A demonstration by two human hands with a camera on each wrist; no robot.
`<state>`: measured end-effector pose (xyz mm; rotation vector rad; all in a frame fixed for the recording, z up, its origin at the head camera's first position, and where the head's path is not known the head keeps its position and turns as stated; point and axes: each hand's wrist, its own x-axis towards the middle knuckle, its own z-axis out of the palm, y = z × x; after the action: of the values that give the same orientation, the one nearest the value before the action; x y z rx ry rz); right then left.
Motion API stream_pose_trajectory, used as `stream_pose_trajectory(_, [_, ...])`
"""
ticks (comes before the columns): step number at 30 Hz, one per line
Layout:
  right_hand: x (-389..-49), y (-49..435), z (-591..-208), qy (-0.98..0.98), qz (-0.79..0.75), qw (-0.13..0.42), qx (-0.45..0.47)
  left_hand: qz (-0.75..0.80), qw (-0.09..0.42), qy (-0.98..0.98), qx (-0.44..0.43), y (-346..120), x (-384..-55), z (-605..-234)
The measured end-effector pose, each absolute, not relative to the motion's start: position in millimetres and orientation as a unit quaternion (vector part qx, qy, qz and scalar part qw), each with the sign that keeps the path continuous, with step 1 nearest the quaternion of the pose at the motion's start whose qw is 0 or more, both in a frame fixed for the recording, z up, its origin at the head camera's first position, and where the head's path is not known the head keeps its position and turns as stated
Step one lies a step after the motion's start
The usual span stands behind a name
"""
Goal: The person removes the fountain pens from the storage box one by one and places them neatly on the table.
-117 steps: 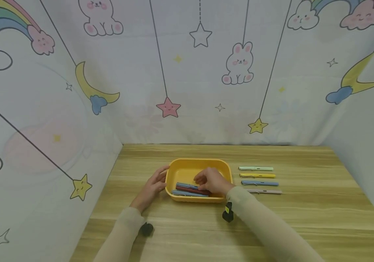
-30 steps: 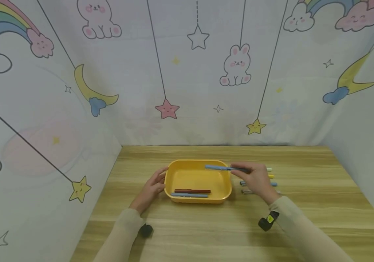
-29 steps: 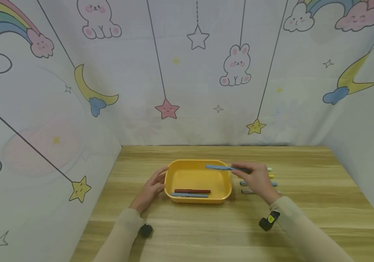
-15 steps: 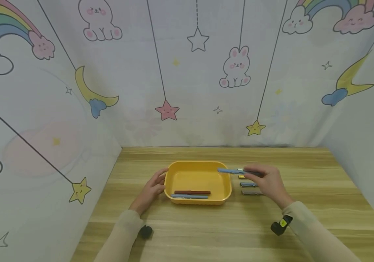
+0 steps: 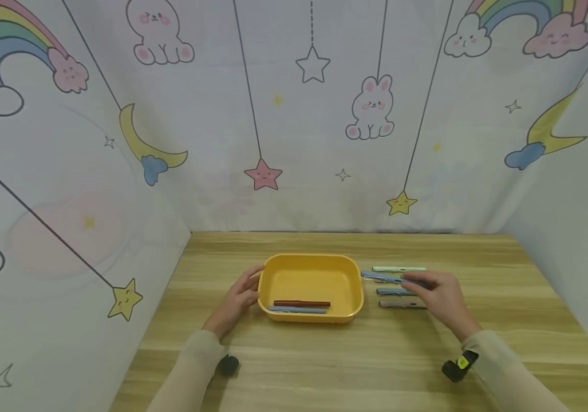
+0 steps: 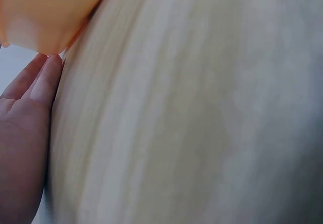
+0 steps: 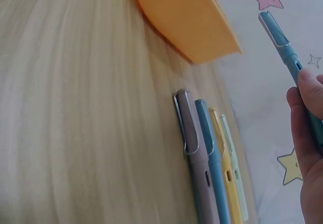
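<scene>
Yellow tray has two pens in it, dark red pen and light-blue pen, side by side along its near wall. Held blue pen is just right of the tray; long axis roughly along the tray's length, slightly skewed, clip end toward the tray. Right hand pinches it, thumb against fingers. Left hand isn't gripping, extended fingers against the tray's left end. Right of the tray: mint pen, yellow pen, mid-blue pen, grey pen in a row.
</scene>
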<state>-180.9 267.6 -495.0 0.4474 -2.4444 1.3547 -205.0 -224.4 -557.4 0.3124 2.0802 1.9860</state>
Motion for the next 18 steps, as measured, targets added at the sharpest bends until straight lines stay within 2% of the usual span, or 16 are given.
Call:
stream_pose_trajectory(5, [-173.9, 276.2, -499.9, -0.857, 0.475, 0.141, 0.145, 0.680, 0.122, 0.715, 0.107, -223.8, -204.8, -556.5])
stream_pose_trajectory(18, [-162.2, 299.5, -520.7, -0.861, 0.462, 0.158, 0.141, 0.685, 0.122, 0.710, 0.111, -223.9, -205.3, -557.3])
